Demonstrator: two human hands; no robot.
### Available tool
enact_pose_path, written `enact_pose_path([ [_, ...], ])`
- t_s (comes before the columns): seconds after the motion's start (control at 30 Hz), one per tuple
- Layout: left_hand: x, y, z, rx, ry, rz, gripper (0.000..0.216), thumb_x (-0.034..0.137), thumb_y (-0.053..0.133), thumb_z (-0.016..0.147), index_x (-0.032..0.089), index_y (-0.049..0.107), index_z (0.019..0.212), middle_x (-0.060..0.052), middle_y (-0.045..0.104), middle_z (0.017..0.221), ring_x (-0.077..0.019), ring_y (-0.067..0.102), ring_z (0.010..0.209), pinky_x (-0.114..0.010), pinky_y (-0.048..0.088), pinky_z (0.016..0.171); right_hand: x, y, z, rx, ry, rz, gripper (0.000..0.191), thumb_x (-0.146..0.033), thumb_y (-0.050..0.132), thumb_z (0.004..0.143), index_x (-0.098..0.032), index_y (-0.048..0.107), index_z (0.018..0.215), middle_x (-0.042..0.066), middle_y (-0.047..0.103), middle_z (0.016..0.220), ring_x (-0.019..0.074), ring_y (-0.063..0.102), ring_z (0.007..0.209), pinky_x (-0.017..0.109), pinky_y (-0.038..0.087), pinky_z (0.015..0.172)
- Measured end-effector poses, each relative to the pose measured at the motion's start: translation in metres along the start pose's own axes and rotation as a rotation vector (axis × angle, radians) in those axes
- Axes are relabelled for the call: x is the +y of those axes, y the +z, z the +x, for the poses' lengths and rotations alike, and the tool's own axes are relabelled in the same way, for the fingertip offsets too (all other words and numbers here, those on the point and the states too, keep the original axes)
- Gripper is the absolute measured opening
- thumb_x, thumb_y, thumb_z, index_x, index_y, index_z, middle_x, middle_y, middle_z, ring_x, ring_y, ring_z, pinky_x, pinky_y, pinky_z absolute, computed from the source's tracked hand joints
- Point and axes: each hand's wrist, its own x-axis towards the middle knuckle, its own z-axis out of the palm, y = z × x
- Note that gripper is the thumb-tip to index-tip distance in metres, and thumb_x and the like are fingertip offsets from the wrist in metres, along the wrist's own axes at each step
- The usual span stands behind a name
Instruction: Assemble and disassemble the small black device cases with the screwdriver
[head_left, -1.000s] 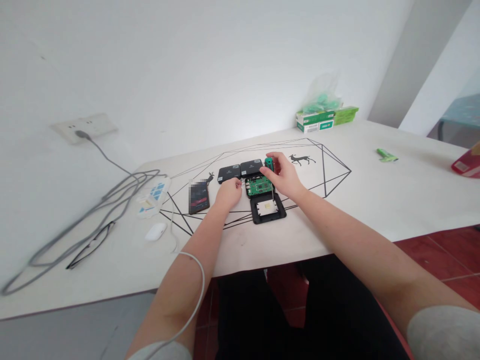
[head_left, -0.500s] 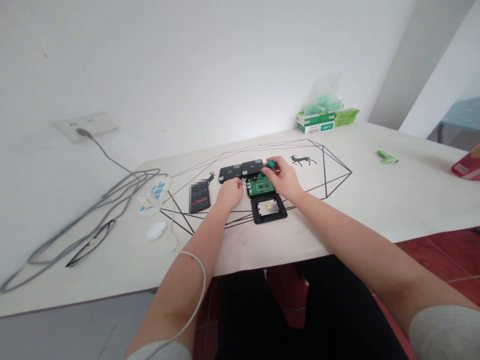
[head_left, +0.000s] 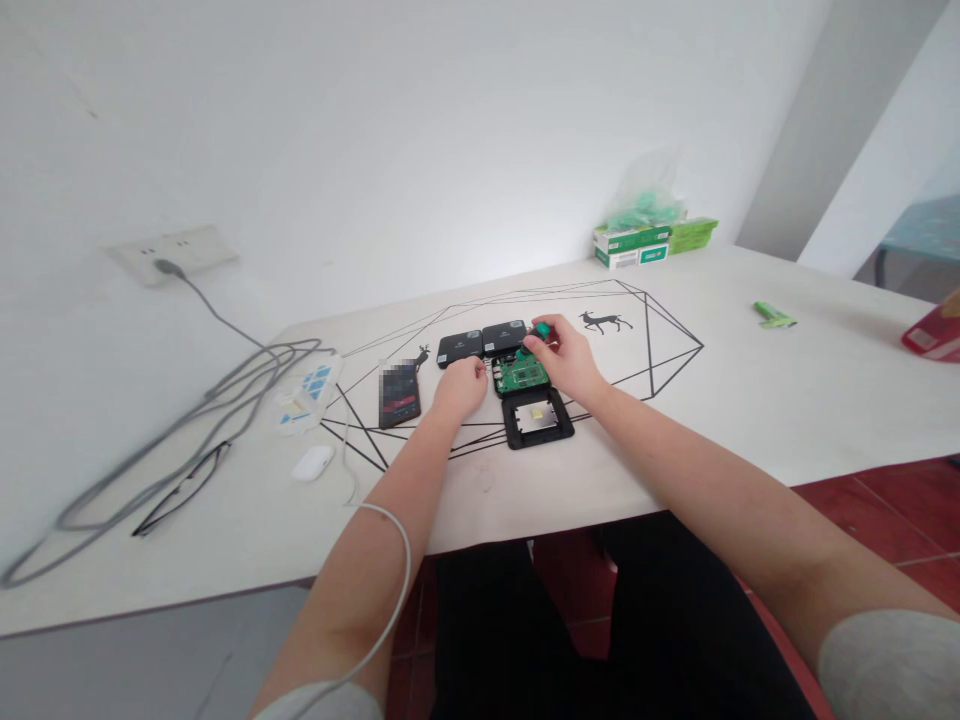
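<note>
A green circuit board (head_left: pixel 523 373) lies in one half of an opened black case. Nearer to me is the other half, a black cover (head_left: pixel 538 418) with a silver metal plate inside. My right hand (head_left: pixel 564 352) grips a screwdriver (head_left: pixel 541 331) with a green and black handle, held over the far edge of the board; its tip is hidden. My left hand (head_left: pixel 463 388) is beside the board's left edge, fingers pinched together. Small light bits show at its fingertips, too small to name. Behind the board sit two closed black boxes (head_left: pixel 460 348).
On the left are a phone (head_left: pixel 399 395), a plastic parts case (head_left: pixel 307 393), a white earbud case (head_left: pixel 313 463), glasses (head_left: pixel 182 488) and a looped grey cable (head_left: pixel 225 385). Green and white boxes (head_left: pixel 631 246) stand at the back right. A green wrapper (head_left: pixel 774 314) lies further right.
Almost nothing differs. My right hand and the screwdriver have shifted very slightly over the board; my left hand stays where it was.
</note>
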Motion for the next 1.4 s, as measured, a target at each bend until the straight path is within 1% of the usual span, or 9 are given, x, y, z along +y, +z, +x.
enact_pose_path([
  [0.2, 0.005, 0.001, -0.001, -0.017, 0.122, -0.099, 0.034, 0.009, 0.052, 0.090, 0.018, 0.079, 0.107, -0.008, 0.079, 0.116, -0.0245, 0.072, 0.111, -0.034, 0.053, 0.103, 0.000, -0.005, 0.005, 0.122, 0.028, 0.048, 0.040, -0.058, 0.069, 0.089, -0.025, 0.063, 0.111, -0.001, 0.064, 0.083, 0.0161, 0.058, 0.070, 0.035, 0.054, 0.070],
  [0.33, 0.012, 0.000, -0.006, -0.057, 0.149, -0.130, 0.024, 0.021, 0.060, 0.091, 0.019, 0.079, 0.106, -0.007, 0.079, 0.112, -0.0250, 0.071, 0.108, -0.035, 0.055, 0.098, 0.002, -0.006, 0.007, 0.160, 0.050, 0.085, 0.046, -0.064, 0.069, 0.089, -0.025, 0.062, 0.111, -0.002, 0.061, 0.083, 0.0153, 0.056, 0.068, 0.034, 0.054, 0.067],
  [0.43, 0.016, -0.001, -0.008, -0.071, 0.140, -0.149, 0.021, 0.033, 0.064, 0.093, 0.021, 0.079, 0.101, -0.006, 0.079, 0.109, -0.0255, 0.071, 0.107, -0.036, 0.054, 0.097, 0.001, -0.006, 0.007, 0.170, 0.038, 0.111, 0.047, -0.067, 0.068, 0.089, -0.025, 0.062, 0.110, -0.002, 0.061, 0.082, 0.0143, 0.055, 0.067, 0.032, 0.052, 0.064],
  [0.63, 0.016, 0.001, -0.007, -0.083, 0.178, -0.164, 0.017, 0.024, 0.062, 0.094, 0.019, 0.078, 0.097, -0.006, 0.079, 0.105, -0.0239, 0.070, 0.102, -0.034, 0.053, 0.093, -0.001, -0.007, 0.006, 0.172, 0.036, 0.119, 0.050, -0.069, 0.069, 0.087, -0.024, 0.063, 0.108, -0.002, 0.062, 0.082, 0.0139, 0.055, 0.066, 0.031, 0.051, 0.063],
  [0.87, 0.015, 0.002, -0.006, -0.085, 0.244, -0.209, 0.018, 0.027, 0.062, 0.095, 0.019, 0.077, 0.093, -0.006, 0.077, 0.100, -0.0239, 0.068, 0.096, -0.035, 0.052, 0.090, 0.004, -0.008, 0.010, 0.165, 0.046, 0.135, 0.053, -0.074, 0.067, 0.087, -0.026, 0.063, 0.110, -0.002, 0.061, 0.082, 0.0138, 0.053, 0.064, 0.032, 0.051, 0.062],
  [1.0, 0.020, 0.003, -0.010, -0.134, 0.268, -0.330, 0.016, 0.030, 0.066, 0.092, 0.019, 0.077, 0.089, -0.003, 0.076, 0.092, -0.0216, 0.067, 0.087, -0.033, 0.051, 0.084, 0.000, -0.010, 0.009, 0.172, -0.016, 0.173, 0.053, -0.069, 0.068, 0.090, -0.029, 0.060, 0.123, 0.000, 0.065, 0.090, 0.0166, 0.058, 0.071, 0.035, 0.055, 0.069],
  [1.1, 0.030, 0.005, -0.016, -0.246, 0.312, -0.448, 0.018, 0.034, 0.068, 0.091, 0.019, 0.076, 0.089, -0.001, 0.073, 0.083, -0.0186, 0.064, 0.076, -0.030, 0.049, 0.073, -0.012, -0.013, 0.005, 0.151, -0.155, 0.202, 0.053, -0.062, 0.067, 0.094, -0.031, 0.053, 0.135, 0.004, 0.070, 0.101, 0.0210, 0.065, 0.087, 0.040, 0.057, 0.080],
  [1.17, 0.038, 0.006, -0.021, -0.319, 0.374, -0.503, 0.019, 0.036, 0.070, 0.090, 0.018, 0.077, 0.089, -0.001, 0.072, 0.080, -0.0171, 0.061, 0.071, -0.030, 0.048, 0.069, -0.021, -0.015, 0.002, 0.104, -0.222, 0.193, 0.046, -0.056, 0.067, 0.096, -0.031, 0.055, 0.133, 0.005, 0.072, 0.104, 0.0218, 0.067, 0.090, 0.041, 0.057, 0.082],
  [1.4, 0.053, 0.010, -0.032, -0.469, 0.541, -0.529, 0.006, 0.023, 0.074, 0.088, 0.018, 0.077, 0.086, -0.004, 0.076, 0.097, -0.0190, 0.069, 0.087, -0.033, 0.054, 0.084, -0.034, -0.015, -0.012, -0.065, -0.355, 0.073, 0.027, -0.034, 0.065, 0.095, -0.028, 0.063, 0.121, 0.003, 0.073, 0.102, 0.0205, 0.068, 0.085, 0.039, 0.054, 0.078],
])
